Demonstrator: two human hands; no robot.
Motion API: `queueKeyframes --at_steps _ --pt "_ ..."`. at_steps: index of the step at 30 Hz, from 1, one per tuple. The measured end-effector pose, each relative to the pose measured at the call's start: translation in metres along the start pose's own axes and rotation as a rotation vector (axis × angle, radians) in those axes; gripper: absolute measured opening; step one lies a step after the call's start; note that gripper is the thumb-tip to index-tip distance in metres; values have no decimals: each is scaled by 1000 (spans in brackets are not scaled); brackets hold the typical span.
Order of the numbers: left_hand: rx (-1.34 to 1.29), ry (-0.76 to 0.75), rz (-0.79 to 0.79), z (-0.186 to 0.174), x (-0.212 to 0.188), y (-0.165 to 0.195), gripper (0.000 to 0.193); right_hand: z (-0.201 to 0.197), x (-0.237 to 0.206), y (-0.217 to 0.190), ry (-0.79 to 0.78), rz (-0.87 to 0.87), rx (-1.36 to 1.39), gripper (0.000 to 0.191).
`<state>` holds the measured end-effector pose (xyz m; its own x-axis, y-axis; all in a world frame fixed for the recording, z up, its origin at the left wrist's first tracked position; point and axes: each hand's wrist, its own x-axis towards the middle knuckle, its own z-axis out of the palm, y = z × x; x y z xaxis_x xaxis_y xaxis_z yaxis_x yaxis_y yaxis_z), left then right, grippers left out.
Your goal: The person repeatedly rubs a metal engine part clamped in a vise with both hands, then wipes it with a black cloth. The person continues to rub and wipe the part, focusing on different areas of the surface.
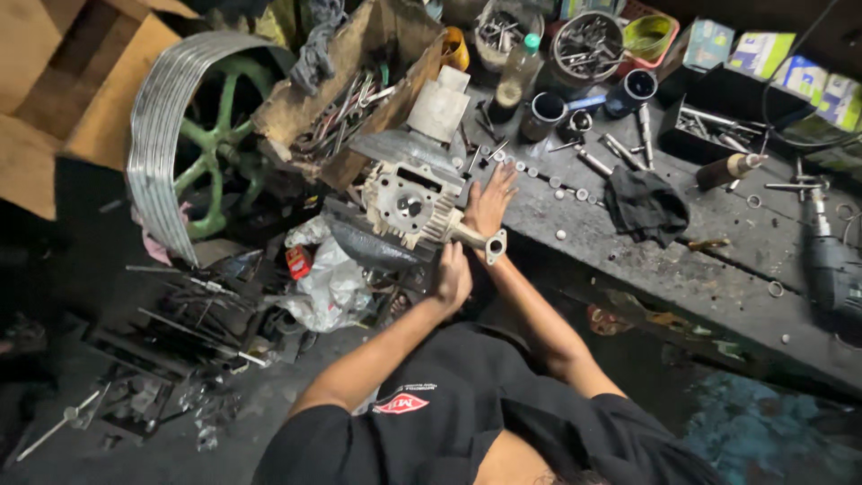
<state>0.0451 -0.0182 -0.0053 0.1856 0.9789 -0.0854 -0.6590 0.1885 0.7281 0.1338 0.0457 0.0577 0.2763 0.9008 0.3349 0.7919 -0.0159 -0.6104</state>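
Black rag (646, 208) lies mid-workbench (718, 278), washers scattered beside it. Drill (831, 260) at the bench's right edge. Tubs of bolts (588, 45) along the far edge. Green wheel (202, 148) stands off the left end.

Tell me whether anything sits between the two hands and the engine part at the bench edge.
Nothing visible does. The left hand already grips the engine part from below, by its pipe flange, and the right hand rests flat against its side, with loose washers lying beyond it.

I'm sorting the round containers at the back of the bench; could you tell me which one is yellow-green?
The yellow-green plastic cup inside the red basket, right of the metal tin of bolts; the others are grey, dark or metal.
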Motion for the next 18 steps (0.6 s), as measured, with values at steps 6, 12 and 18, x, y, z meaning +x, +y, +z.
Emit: queueKeyframes --at_steps 6,12,18 --pt "-138 -105 -316 -28 16 42 50 21 -52 -26 -95 68 477 69" --pt "-118 139 -95 -6 -5 -15 51 5 -7 -6 -232 72 -166 62" --pt "38 25 -219 -30 -1 4 53 8 -27 -28 -134 -17 48 67"
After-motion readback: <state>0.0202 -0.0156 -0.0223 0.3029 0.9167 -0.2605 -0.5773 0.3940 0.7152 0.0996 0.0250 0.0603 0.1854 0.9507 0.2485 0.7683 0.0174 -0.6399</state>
